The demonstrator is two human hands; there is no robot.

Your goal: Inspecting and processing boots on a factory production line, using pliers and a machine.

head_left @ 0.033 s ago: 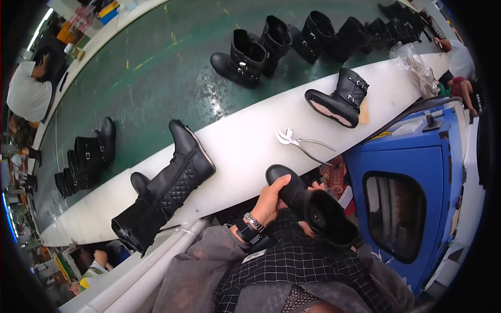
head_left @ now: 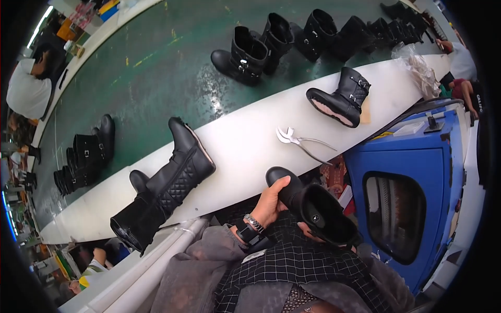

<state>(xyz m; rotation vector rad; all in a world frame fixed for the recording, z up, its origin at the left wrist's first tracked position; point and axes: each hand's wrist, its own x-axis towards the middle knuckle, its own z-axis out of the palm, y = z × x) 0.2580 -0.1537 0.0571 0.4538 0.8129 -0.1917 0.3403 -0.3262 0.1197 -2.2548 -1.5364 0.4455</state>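
I hold a black boot (head_left: 294,194) over my lap, its toe toward the bench and its dark shaft opening facing up toward me. My left hand (head_left: 270,202) grips it near the toe, thumb on top. My right hand (head_left: 311,232) supports the shaft from beneath; most of it is hidden behind the boot. Inside the shaft a small round metal spot shows. Just beyond the toe, steel pincers (head_left: 297,140) lie on the white bench edge (head_left: 245,133). To the left lies a tall black boot with a quilted shaft (head_left: 175,190), on its side beside another boot.
A short buckled boot (head_left: 342,99) lies tipped on the bench at right, near crumpled clear plastic (head_left: 417,70). Several boots (head_left: 245,55) stand on the green conveyor belt (head_left: 156,83). A blue machine with a window (head_left: 404,172) stands close at my right. Other people work around the line.
The boot in my hands has turned slightly, showing more of its inside. My right fingertips on its far side have gone out of sight. The pincers lie unmoved.
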